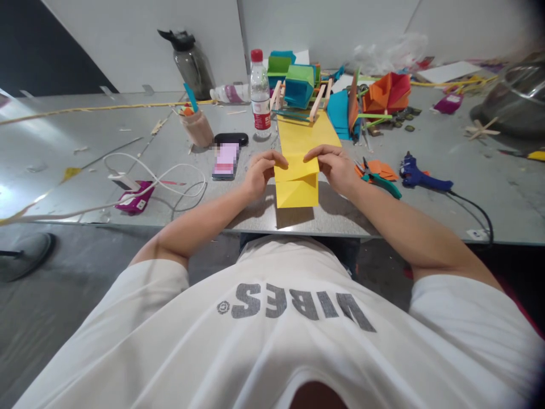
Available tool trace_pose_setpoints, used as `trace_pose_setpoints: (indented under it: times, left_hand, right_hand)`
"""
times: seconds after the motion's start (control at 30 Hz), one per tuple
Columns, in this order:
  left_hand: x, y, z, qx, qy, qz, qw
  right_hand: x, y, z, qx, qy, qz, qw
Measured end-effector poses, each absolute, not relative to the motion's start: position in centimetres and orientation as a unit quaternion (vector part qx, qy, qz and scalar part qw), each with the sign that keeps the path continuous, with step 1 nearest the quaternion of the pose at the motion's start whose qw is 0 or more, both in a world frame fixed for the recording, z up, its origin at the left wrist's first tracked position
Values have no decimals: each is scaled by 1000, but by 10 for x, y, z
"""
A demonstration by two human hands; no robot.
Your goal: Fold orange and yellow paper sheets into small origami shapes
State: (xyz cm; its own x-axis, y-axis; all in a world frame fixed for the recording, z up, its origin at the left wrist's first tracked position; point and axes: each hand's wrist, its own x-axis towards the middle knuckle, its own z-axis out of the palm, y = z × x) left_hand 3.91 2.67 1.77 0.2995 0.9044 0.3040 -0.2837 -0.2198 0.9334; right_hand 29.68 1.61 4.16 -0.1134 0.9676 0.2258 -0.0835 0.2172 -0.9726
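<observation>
Between my two hands is a folded piece of yellow paper, held a little above the table near its front edge. My left hand pinches the paper's left edge, thumb and fingers closed on it. On the opposite edge my right hand grips in the same way. A crease runs across the paper, and its upper flap overlaps the lower part. Behind it lies a larger yellow sheet, partly under a blue and green paper model with wooden sticks.
Right of my hands lie green-handled pliers, orange paper pieces and a blue glue gun. To the left are a phone, a white cable and a stick cup. A red-capped bottle stands behind.
</observation>
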Motion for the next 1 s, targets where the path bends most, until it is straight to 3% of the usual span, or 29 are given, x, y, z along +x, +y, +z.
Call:
trace_pose_setpoints:
  times: [0.23,0.53,0.7,1.0]
  left_hand:
    - [44,24,20,614,334,531,479]
    - [48,27,10,596,337,553,474]
    - [46,28,8,595,333,581,445]
    - [46,37,5,541,328,553,542]
  right_hand:
    - [292,10,45,-421,-608,427,521]
    - [293,21,37,-447,-570,420,546]
    - [294,23,33,-434,-582,461,511]
    - [298,29,28,-443,-582,445,517]
